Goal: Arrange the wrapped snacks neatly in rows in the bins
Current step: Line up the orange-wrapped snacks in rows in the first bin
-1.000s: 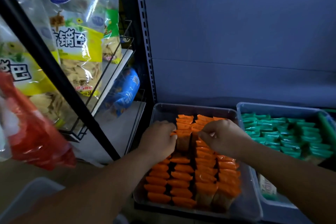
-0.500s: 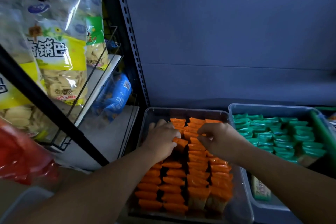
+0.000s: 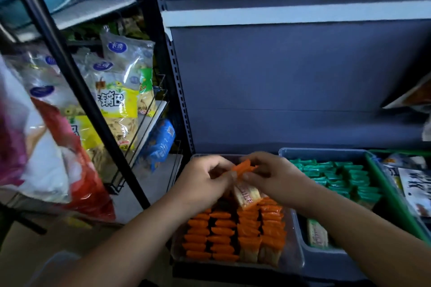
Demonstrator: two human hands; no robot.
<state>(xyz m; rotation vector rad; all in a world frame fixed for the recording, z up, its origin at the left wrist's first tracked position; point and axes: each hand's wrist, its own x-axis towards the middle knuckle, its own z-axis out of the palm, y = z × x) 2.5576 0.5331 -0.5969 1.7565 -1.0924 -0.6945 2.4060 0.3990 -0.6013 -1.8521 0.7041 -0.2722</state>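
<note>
Over the far end of the clear plastic bin [image 3: 299, 251]: left hand [image 3: 203, 184] and right hand [image 3: 277, 177] meet, fingers curled, both pinching one orange-wrapped snack packet [image 3: 246, 193] held above the rows. The packet is tilted, orange crimped end up and far, pale printed face toward the camera. The fingertips are partly hidden by the knuckles.

Below the hands: orange-wrapped snacks [image 3: 221, 237] stand on edge in about four rows, tidy at the near end. The far end is hidden behind the hands.

Judgement: the step is seating this packet back in a row. To do it well:
- Square the packet to its neighbours, crimp up.
- Brace the row with one hand so it does not topple.
- Slide the packet down edge-on with the other, then press it level.

Just right of the clear bin: a blue-grey plastic bin [image 3: 326, 152] of green-wrapped snacks [image 3: 338, 177] in rows. One pale green packet [image 3: 317, 233] lies loose at its near end and probably still needs placing.

Left: clear bags with yellow labels [image 3: 116, 104] on a wire rack, with a blue packet [image 3: 161, 144] beside them.
</note>
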